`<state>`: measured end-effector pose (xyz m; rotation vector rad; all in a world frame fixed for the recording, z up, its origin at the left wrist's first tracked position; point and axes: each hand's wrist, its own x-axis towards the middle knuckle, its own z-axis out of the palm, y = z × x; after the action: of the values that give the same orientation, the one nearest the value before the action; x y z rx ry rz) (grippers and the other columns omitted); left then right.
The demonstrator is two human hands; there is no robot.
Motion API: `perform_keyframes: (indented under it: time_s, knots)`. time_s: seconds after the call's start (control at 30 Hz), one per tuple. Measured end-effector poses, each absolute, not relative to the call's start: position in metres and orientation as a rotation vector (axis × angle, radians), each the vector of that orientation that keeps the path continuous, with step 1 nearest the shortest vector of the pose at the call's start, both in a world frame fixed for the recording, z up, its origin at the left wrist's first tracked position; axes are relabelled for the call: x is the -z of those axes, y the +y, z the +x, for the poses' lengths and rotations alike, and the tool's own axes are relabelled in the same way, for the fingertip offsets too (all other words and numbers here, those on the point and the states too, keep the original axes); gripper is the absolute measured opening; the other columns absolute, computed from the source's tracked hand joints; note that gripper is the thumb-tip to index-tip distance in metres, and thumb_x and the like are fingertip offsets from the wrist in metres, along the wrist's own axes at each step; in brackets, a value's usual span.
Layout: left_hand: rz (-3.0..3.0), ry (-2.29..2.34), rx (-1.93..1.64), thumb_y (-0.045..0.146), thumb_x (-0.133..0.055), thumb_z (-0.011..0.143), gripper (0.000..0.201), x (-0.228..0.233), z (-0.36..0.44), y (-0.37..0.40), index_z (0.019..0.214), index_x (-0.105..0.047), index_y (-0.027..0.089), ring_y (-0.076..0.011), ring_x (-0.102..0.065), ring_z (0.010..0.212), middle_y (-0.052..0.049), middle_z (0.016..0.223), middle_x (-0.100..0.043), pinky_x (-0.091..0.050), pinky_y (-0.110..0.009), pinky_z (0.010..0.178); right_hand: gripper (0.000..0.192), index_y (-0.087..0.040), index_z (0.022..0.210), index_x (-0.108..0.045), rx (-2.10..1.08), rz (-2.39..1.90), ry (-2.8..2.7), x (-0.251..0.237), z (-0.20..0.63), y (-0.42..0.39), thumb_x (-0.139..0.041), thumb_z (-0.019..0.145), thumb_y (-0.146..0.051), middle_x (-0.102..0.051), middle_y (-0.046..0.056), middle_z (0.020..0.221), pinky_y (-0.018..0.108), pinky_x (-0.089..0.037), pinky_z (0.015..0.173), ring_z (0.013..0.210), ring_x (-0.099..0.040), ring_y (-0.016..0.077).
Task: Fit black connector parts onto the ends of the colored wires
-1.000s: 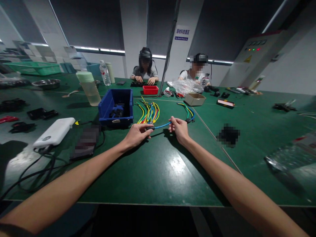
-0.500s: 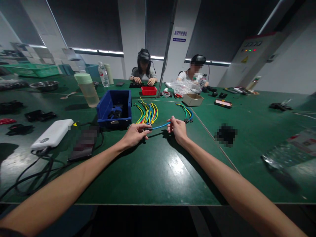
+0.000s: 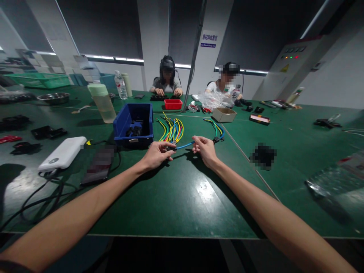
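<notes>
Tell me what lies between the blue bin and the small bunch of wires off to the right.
In the head view, a fanned bundle of coloured wires lies on the green table between the blue bin and the small bunch of wires.

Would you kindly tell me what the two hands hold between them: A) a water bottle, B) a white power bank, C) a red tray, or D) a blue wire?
D: the left hand and right hand each pinch one end of the blue wire, which spans the gap between them above the table.
</notes>
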<state>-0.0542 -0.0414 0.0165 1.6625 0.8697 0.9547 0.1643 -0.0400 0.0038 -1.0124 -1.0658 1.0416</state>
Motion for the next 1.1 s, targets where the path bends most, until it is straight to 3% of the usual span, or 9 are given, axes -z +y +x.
perform_keyframes:
  time_s: [0.27,0.5,0.73,0.97,1.1]
  knots:
    - [1.671,0.897,-0.949,0.027,-0.070,0.072,0.032,-0.016,-0.053,-0.042,0.099,-0.068,0.010,-0.0145,-0.066,0.059,-0.010,0.087,-0.071,-0.055,-0.027,0.056,0.046,-0.013,0.077,-0.064,-1.006,-1.003,-1.010,-0.003,0.167,-0.040,-0.057,0.076,-0.059,-0.055,0.000,0.052,0.021,-0.041,0.035,0.038,-0.051,0.0097]
    - [1.645,0.941,-0.951,0.029,-0.070,0.070,0.034,-0.024,-0.052,-0.046,0.098,-0.069,0.009,-0.0142,-0.064,0.054,-0.010,0.082,-0.071,-0.051,-0.024,0.047,0.042,-0.013,0.076,-0.065,-1.068,-0.978,-0.978,-0.002,0.171,-0.037,-0.051,0.081,-0.052,-0.056,0.001,0.054,0.021,-0.042,0.038,0.040,-0.052,0.0094]
    - [1.629,0.956,-0.975,0.030,-0.070,0.071,0.038,-0.022,-0.056,-0.042,0.102,-0.066,0.009,-0.0129,-0.063,0.054,-0.012,0.086,-0.071,-0.049,-0.022,0.046,0.018,-0.016,0.085,-0.061,-1.118,-0.947,-0.971,-0.001,0.172,-0.035,-0.058,0.072,-0.028,-0.061,0.000,0.062,0.022,-0.047,0.043,0.046,-0.057,0.0107]
    - [1.765,0.974,-1.021,0.031,-0.067,0.074,0.035,-0.013,-0.056,-0.039,0.102,-0.065,0.010,-0.0155,-0.065,0.058,-0.009,0.080,-0.071,-0.051,-0.024,0.050,0.025,-0.017,0.087,-0.060,-1.119,-0.916,-0.996,0.000,0.170,-0.037,-0.065,0.074,-0.038,-0.062,0.000,0.065,0.021,-0.048,0.047,0.050,-0.058,0.0099]
    - [1.946,1.011,-1.084,0.027,-0.064,0.075,0.026,-0.011,-0.056,-0.039,0.097,-0.070,0.013,-0.0157,-0.066,0.065,-0.007,0.083,-0.072,-0.053,-0.026,0.060,0.027,-0.017,0.082,-0.060,-1.117,-0.919,-0.986,-0.001,0.169,-0.038,-0.066,0.075,-0.042,-0.061,-0.001,0.063,0.019,-0.047,0.046,0.048,-0.057,0.0087]
